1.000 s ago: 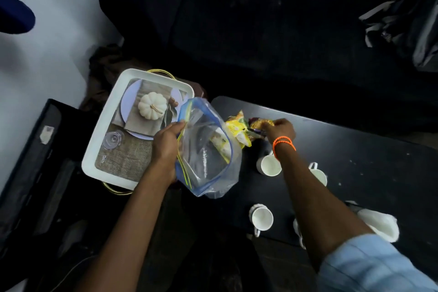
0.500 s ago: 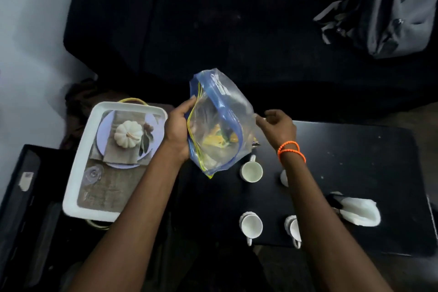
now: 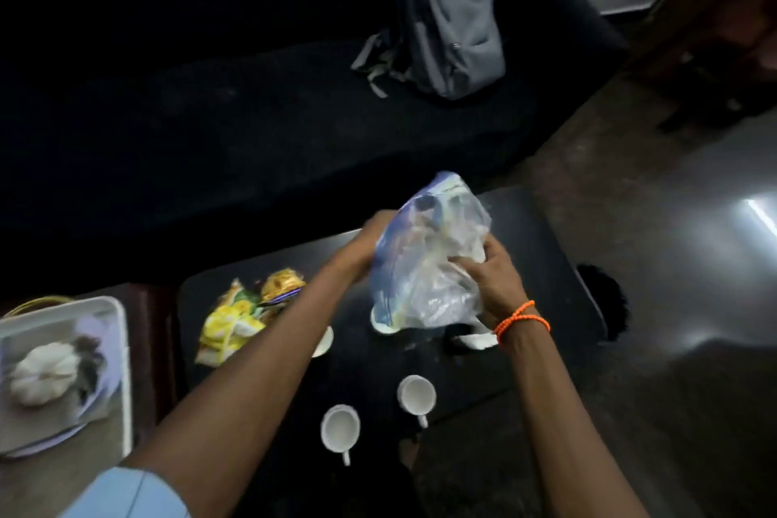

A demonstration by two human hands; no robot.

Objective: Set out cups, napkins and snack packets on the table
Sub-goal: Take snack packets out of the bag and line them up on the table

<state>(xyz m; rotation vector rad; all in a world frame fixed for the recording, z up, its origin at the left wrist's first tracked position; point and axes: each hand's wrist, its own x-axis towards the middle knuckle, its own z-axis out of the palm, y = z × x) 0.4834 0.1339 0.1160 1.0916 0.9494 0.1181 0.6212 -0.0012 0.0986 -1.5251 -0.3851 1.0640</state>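
A clear plastic zip bag (image 3: 424, 265) with a blue edge hangs over the black table (image 3: 542, 265). My left hand (image 3: 376, 242) grips its far left side. My right hand (image 3: 494, 278) clutches its right side, fingers curled into the plastic. Yellow snack packets (image 3: 241, 313) lie in a heap at the table's left end. Two white cups (image 3: 340, 429) (image 3: 416, 395) stand near the front edge. Two more cups are partly hidden, one by my left forearm (image 3: 324, 343) and one by the bag (image 3: 380, 324). A white napkin (image 3: 477, 341) peeks out under my right wrist.
A white tray (image 3: 120, 349) holding a small white pumpkin (image 3: 44, 372) sits to the left of the table. A dark sofa (image 3: 252, 118) runs behind, with a grey backpack (image 3: 452, 21) on it. Bare floor lies to the right.
The bag has moved right across the table and my right hand now grips it. The snack packets lie out on the table's left end. The view has swung right.
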